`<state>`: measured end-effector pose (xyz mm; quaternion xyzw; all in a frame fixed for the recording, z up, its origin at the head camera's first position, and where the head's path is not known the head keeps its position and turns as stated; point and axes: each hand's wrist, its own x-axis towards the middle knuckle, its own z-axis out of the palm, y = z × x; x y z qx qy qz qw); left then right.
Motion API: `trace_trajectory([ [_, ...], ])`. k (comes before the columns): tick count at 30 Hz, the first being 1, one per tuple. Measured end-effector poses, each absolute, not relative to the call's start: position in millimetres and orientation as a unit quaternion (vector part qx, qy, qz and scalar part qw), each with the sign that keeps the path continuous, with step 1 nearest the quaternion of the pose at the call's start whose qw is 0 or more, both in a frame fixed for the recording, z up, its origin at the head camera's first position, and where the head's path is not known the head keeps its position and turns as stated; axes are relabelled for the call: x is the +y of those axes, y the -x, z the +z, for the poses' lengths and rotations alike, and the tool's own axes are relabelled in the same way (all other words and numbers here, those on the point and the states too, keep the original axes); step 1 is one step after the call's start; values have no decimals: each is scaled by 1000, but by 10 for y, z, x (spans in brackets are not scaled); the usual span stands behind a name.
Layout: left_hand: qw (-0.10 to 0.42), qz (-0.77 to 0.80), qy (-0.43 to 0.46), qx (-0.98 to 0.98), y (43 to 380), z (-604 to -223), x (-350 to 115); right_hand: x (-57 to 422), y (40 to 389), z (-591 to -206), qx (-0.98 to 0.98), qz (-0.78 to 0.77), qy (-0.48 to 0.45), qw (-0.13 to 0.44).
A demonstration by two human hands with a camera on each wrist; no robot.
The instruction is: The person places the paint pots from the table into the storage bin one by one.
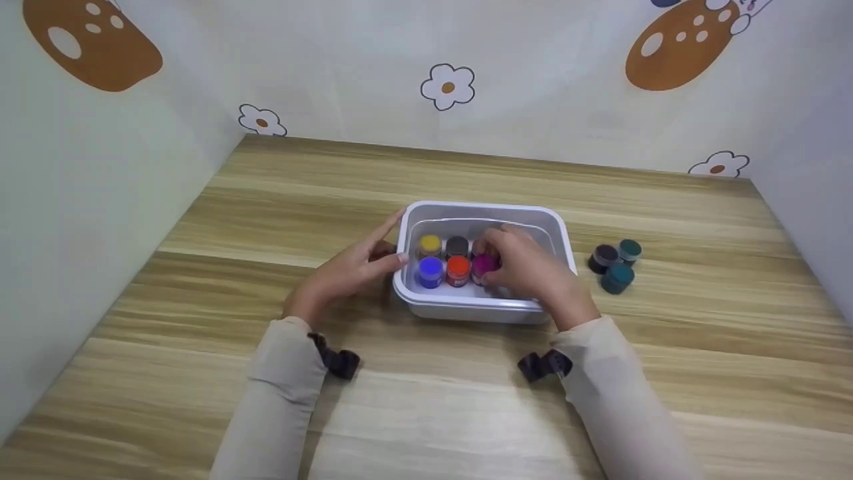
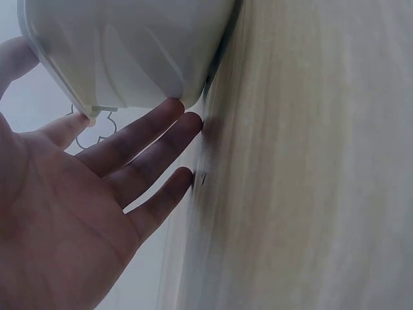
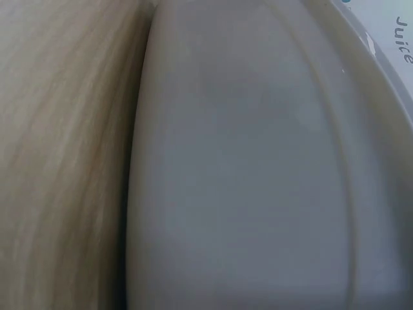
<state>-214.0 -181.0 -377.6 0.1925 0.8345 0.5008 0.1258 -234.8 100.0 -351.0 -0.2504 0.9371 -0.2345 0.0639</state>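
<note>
A white plastic tub (image 1: 486, 303) stands on the table with several small paint jars inside. A yellow jar (image 1: 430, 245) and a black jar (image 1: 457, 247) form the back row, with a blue jar (image 1: 430, 272) and a red jar (image 1: 458, 270) in front. My right hand (image 1: 530, 267) reaches over the tub's front right and pinches a magenta paint jar (image 1: 482, 267) beside the red one. Another jar behind it is mostly hidden by the fingers. With fingers spread and fairly straight, my left hand (image 1: 350, 270) touches the tub's left side, its thumb at the rim.
Right of the tub, three more jars stand close together on the wooden table (image 1: 426, 400): a dark one (image 1: 604, 259) and two teal ones, the nearer teal jar (image 1: 618, 278) in front. Walls with printed flowers (image 1: 448, 87) enclose the table's back and sides.
</note>
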Motion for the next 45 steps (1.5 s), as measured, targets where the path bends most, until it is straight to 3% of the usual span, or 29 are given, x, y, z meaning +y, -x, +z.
trace_trajectory([
  [9, 127, 496, -186, 839, 2152, -3804, -1797, 1185, 2316, -3384, 921, -280, 260, 80],
  [16, 132, 493, -170, 843, 2147, -3777, -1796, 1937, 2228, -3093, 918, -326, 225, -8],
  [23, 126, 506, -195, 831, 2153, -3790, -1794, 2626, 2295, -3209, 939, -311, 140, -49],
  [38, 127, 506, -189, 832, 2141, -3770, -1806, 2962, 2522, -3611, 938, -327, 71, 95],
  [45, 127, 502, -191, 834, 2148, -3779, -1814, 2955, 2533, -3679, 939, -326, 65, 85],
])
